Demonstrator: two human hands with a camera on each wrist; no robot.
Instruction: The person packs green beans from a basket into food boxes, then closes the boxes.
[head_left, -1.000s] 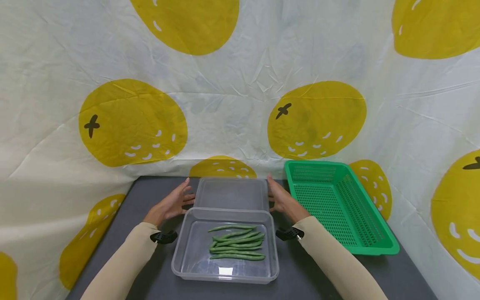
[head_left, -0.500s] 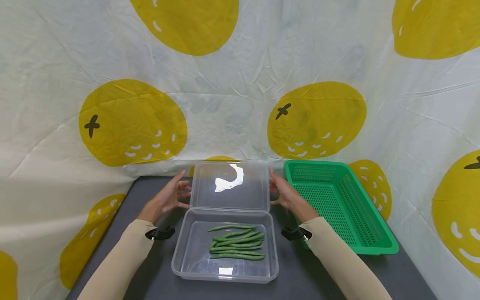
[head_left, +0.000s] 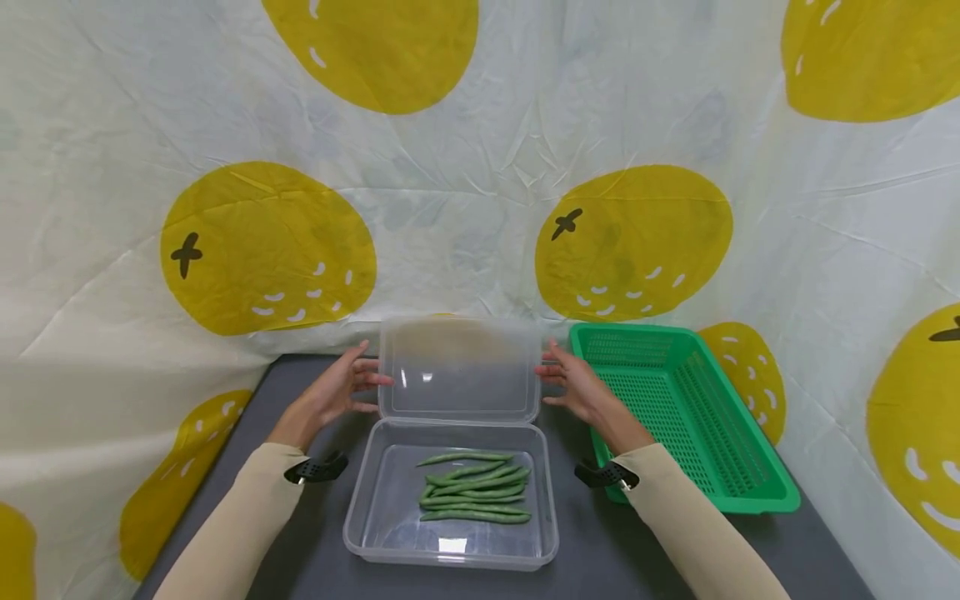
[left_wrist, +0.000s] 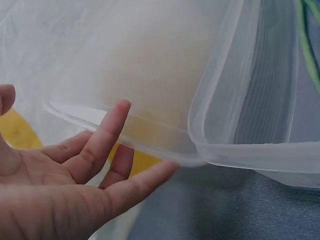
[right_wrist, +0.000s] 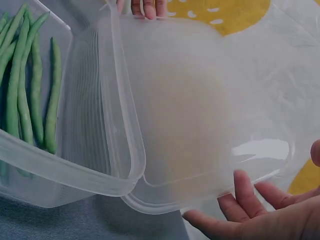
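A clear plastic container holds several green beans lying side by side in its right part. Behind its back rim a translucent lid stands tilted, leaning toward the curtain. My left hand is at the lid's left edge, fingers spread; in the left wrist view one fingertip overlaps the lid. On the other side, my right hand has its fingers extended right at the lid's right edge. In the right wrist view those fingertips point at the lid's border. Neither hand is curled around anything.
A green perforated basket stands to the right, behind the right forearm. Everything sits on a dark grey table. A white curtain printed with yellow fruit hangs directly behind the lid.
The lid has tipped up from lying lower behind the container to standing more upright. Both hands have spread slightly outward, and the right fingers have straightened. The container and beans have not moved.
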